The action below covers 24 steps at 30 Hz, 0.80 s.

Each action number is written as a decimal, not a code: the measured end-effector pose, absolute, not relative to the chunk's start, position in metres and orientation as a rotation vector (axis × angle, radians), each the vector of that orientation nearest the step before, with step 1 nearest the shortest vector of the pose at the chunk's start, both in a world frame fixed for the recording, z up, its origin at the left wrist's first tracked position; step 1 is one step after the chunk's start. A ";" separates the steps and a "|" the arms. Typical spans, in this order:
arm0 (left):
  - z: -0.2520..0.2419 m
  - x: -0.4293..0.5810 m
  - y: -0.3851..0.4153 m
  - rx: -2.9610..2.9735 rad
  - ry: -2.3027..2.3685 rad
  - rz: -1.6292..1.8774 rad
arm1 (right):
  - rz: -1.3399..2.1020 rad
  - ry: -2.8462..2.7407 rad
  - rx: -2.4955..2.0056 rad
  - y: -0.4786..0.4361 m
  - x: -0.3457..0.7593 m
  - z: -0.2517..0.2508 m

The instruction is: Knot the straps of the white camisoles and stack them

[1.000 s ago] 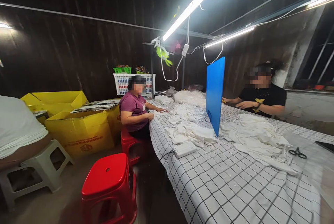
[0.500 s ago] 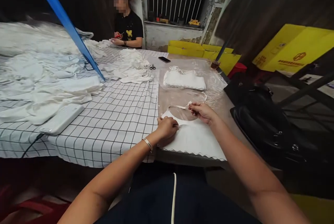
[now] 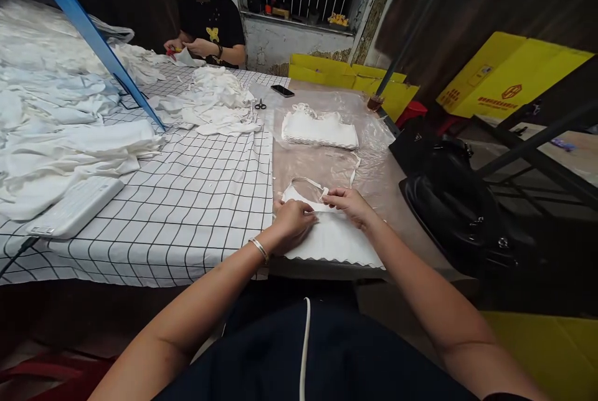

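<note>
A white garment (image 3: 334,238) with a scalloped lower edge lies on the table in front of me. My left hand (image 3: 295,221) is closed on the garment's upper left part, its fingertips pinching the cloth. With thumb and fingers, my right hand (image 3: 343,202) pinches the thin white strap (image 3: 306,182) close to the garment's upper edge. Part of the strap trails up to the right on the plastic sheet. Beyond it rests a folded stack of white garments (image 3: 320,130).
Heaps of white cloth (image 3: 70,152) and a white device (image 3: 77,207) lie left on the checked cloth (image 3: 205,195). Small scissors (image 3: 260,104) and a phone (image 3: 283,91) lie farther back. A black bag (image 3: 460,202) stands right. A person (image 3: 212,21) sits across, handling cloth.
My right hand has come down and nearer the garment's upper edge, bringing the strap with it. My left hand stays on the cloth. The whole view has shifted slightly.
</note>
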<state>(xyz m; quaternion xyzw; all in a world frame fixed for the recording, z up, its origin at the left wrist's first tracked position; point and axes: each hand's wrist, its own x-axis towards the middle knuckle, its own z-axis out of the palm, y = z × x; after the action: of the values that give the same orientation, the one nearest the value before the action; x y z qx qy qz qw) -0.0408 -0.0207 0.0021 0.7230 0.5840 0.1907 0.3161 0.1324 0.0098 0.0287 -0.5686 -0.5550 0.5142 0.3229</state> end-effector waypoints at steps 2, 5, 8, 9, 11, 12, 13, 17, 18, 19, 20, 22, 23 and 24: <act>0.003 -0.038 -0.021 1.898 1.536 0.500 | 1.344 -1.421 -1.507 0.009 0.131 0.029; 0.004 -0.034 -0.021 1.907 1.490 0.520 | 1.351 -1.377 -1.515 0.009 0.133 0.028; 0.002 -0.032 -0.020 1.933 1.474 0.565 | 1.363 -1.397 -1.495 0.006 0.134 0.026; 0.001 -0.031 -0.020 1.935 1.475 0.586 | 1.371 -1.407 -1.481 0.005 0.134 0.025; -0.001 -0.032 -0.019 1.914 1.478 0.626 | 1.379 -1.417 -1.457 0.001 0.134 0.021; -0.002 -0.032 -0.019 1.896 1.475 0.638 | 1.371 -1.420 -1.447 0.000 0.133 0.019; -0.003 -0.032 -0.019 1.878 1.473 0.644 | 1.353 -1.422 -1.440 -0.002 0.132 0.016; -0.005 -0.032 -0.019 1.835 1.470 0.662 | 1.272 -1.451 -1.425 -0.006 0.128 0.005; -0.005 -0.031 -0.019 1.827 1.476 0.669 | 1.255 -1.463 -1.422 -0.006 0.127 0.002; -0.006 -0.031 -0.019 1.822 1.480 0.676 | 1.240 -1.476 -1.418 -0.006 0.127 -0.001; -0.006 -0.031 -0.019 1.817 1.484 0.682 | 1.226 -1.488 -1.412 -0.006 0.126 -0.003; -0.007 -0.031 -0.018 1.809 1.486 0.694 | 1.186 -1.500 -1.407 -0.006 0.126 -0.006; -0.008 -0.031 -0.018 1.806 1.482 0.700 | 1.160 -1.500 -1.408 -0.006 0.126 -0.008; -0.008 -0.032 -0.018 1.803 1.478 0.704 | 1.132 -1.499 -1.409 -0.006 0.127 -0.009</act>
<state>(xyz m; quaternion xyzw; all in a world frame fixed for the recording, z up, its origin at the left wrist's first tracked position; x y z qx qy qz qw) -0.0316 -0.0182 -0.0079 0.6948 0.5693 0.2712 0.3458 0.1266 -0.0064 -0.0088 -0.5535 -0.5887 0.4447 0.3863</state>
